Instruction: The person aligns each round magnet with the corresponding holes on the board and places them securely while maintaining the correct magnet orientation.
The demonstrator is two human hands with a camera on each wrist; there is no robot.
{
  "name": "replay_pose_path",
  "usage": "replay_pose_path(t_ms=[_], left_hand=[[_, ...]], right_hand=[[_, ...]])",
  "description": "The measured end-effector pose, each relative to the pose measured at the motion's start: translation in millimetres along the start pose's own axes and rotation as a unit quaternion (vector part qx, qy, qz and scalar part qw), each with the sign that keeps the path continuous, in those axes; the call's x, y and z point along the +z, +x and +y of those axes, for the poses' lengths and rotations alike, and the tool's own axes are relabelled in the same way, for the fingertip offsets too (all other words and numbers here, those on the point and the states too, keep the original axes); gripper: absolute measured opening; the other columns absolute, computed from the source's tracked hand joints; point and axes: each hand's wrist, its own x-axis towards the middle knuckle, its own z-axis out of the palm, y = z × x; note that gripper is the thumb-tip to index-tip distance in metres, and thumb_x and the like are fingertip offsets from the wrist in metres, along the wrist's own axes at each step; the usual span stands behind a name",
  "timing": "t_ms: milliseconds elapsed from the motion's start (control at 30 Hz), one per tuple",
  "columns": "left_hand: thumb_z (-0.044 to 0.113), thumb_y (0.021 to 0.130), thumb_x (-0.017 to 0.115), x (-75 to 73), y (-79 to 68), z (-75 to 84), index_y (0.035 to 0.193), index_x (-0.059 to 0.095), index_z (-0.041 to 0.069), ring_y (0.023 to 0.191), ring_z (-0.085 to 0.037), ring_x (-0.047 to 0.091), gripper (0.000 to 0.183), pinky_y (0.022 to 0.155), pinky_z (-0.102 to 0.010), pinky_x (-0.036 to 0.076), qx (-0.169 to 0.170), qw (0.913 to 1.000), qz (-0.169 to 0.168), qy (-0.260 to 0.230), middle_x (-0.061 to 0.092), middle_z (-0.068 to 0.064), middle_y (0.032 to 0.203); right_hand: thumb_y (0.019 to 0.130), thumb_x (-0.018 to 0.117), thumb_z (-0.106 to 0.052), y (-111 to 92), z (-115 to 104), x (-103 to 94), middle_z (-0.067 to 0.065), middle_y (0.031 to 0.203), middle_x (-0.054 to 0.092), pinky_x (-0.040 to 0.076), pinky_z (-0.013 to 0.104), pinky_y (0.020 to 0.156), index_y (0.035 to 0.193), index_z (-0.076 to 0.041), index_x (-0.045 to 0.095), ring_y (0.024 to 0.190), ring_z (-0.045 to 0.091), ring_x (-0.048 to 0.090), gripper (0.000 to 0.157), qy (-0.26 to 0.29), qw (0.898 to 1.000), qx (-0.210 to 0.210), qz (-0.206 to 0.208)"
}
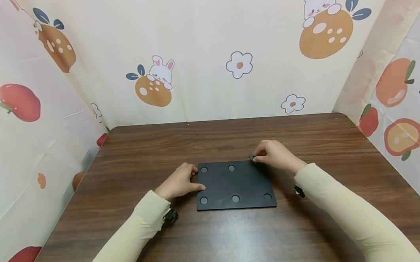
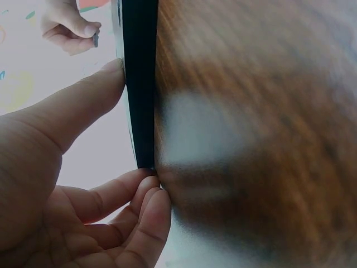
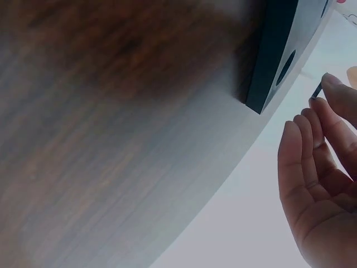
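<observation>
A flat black rectangular board [image 1: 230,185] lies on the table, with several round recesses along its near and far sides. My left hand [image 1: 180,182] holds its left side. In the left wrist view, the thumb presses the top face while the curled fingers [image 2: 148,215] meet the edge at a corner. Just above the far right corner, my right hand [image 1: 273,154] pinches a small thin dark disc [image 1: 251,157] between thumb and fingertips. The right wrist view shows that disc [image 3: 317,90] edge-on, close to a dark round recess [image 3: 286,67] in the board.
The brown wood-grain table [image 1: 153,146] runs back to a patterned curtain [image 1: 199,68], with more curtain at both sides. Small black wrist devices [image 1: 171,216] sit at both cream sleeves [image 1: 346,207]. A bright patch of light reflects off the tabletop in front of the board.
</observation>
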Motion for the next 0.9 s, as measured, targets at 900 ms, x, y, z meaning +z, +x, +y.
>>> replay_pose_path(t_ms=[900], left_hand=[[0.037,0.079,0.082,0.3,1.1,-0.9,0.126,0.059,0.0,0.109,-0.024,0.056,0.063,0.095,-0.041,0.049,-0.003,1.0,0.0,-0.002,0.057,-0.013,0.121]], right_hand=[[0.087,0.075,-0.017,-23,7,5.0,-0.001,0.091,0.065,0.05,0.03,0.069,0.093,-0.012,0.077,0.077,0.011,0.058,0.008,-0.016,1.0,0.006,-0.003]])
